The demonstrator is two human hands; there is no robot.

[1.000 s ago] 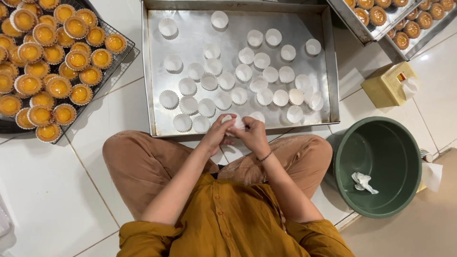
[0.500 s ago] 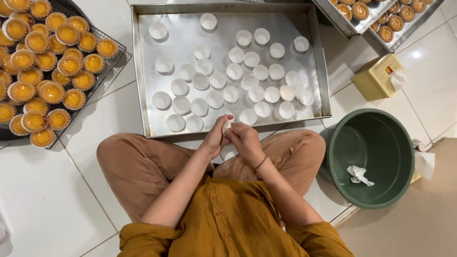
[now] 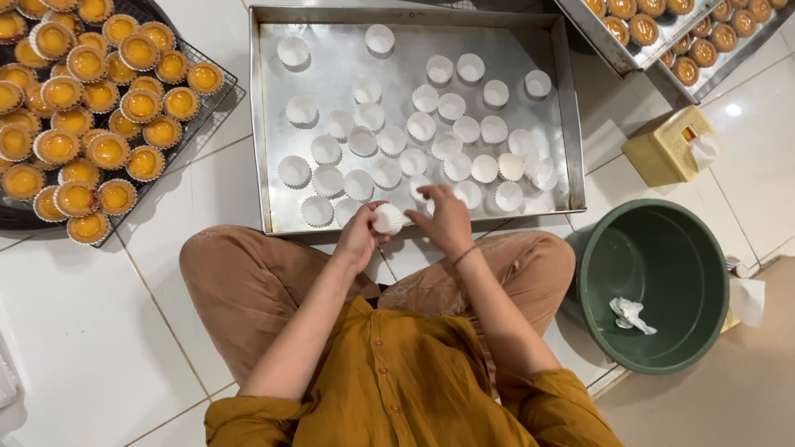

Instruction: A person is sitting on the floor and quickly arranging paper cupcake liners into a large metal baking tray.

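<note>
At the centre of the head view, just below the near rim of the large rectangular steel baking tray [image 3: 414,25], the person sitting on the white tiled floor [image 3: 99,331] is working with both hands. The left hand [image 3: 362,232] is gripping a small stack of white pleated paper cups [image 3: 388,218], fingers curled around it. The right hand [image 3: 445,217] is pinching a single white paper cup [image 3: 420,197] between thumb and fingertips, just over the tray's near edge. Loose white paper cups [image 3: 389,136] are lying scattered across the tray, most upright, a few tilted at the right. At the upper left of the frame a dark wire rack of yellow-filled tarts [image 3: 79,124] is resting on the floor; at the upper right another metal tray of browner tarts [image 3: 662,41] is showing. At the right a green plastic basin [image 3: 654,281] is holding crumpled paper.

The thin cups are clinging together, so two could be coming off as one; a hasty release could tip a cup or knock its neighbours.
</note>
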